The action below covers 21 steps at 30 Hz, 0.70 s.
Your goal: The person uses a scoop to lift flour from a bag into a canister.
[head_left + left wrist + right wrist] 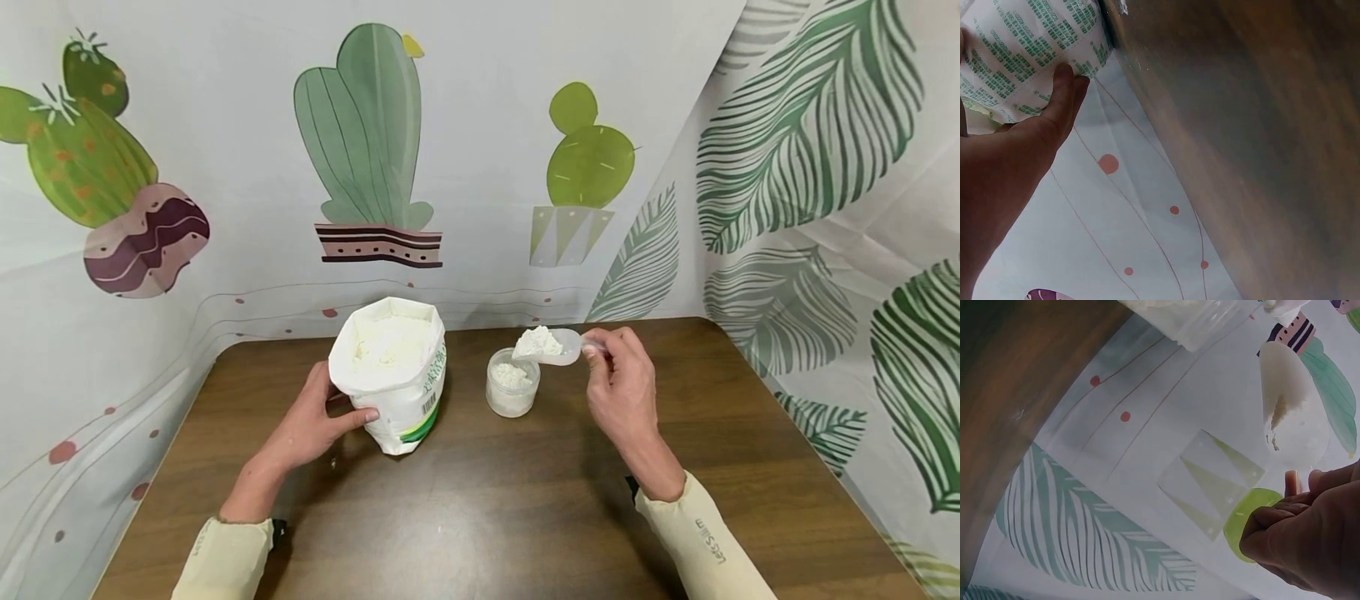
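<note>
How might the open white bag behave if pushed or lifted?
The white bag would probably crease when squeezed; its wall looks thin and wrinkled. It may feel fairly weighty, as powder sits high inside it. A hard push could tip and spill it, since its top gapes open.

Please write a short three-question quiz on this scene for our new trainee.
1. Which hand holds the translucent plastic scoop near the clear round jar?
2. True or false: the scoop is empty.
3. The left hand grips: (a) the jar; (b) the open white bag with green print; (c) the scoop.

Key:
1. The right hand.
2. False; it carries white powder.
3. b.
</note>
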{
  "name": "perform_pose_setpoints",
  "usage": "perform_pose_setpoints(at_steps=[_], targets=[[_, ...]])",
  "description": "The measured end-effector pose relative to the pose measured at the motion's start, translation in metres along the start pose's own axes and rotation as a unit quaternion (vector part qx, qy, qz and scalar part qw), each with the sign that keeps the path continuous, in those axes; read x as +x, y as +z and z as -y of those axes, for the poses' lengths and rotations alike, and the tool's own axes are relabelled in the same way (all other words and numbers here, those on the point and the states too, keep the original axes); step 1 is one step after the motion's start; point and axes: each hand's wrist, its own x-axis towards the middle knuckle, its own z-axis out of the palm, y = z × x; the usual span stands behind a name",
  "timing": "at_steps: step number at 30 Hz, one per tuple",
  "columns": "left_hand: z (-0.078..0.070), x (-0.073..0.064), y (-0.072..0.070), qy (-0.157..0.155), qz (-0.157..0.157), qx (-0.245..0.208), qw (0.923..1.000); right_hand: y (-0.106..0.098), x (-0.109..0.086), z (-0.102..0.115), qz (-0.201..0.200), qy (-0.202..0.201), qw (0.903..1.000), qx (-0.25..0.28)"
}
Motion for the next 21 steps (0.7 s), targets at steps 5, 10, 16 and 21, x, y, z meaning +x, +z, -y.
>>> perform_pose_setpoints(at_steps=[5, 10, 16, 21], targets=[[0.002, 0.0, 0.0, 0.003, 0.004, 0.0, 1.0, 0.002, -0.001, -0.004, 0.012, 0.0, 0.9999, 0.002], [0.0, 0.0, 0.001, 0.0, 0.001, -0.004, 1.0, 0.005, -0.002, -0.008, 0.026, -0.005, 0.9996, -0.004], [0.0, -0.001, 0.001, -0.01, 0.0, -0.003, 0.9999, 0.007, -0.002, -0.012, 0.045, -0.014, 0.9988, -0.015], [0.001, 0.0, 0.001, -0.01, -0.001, -0.001, 1.0, 0.01, -0.002, -0.015, 0.057, -0.03, 0.9978, -0.013]])
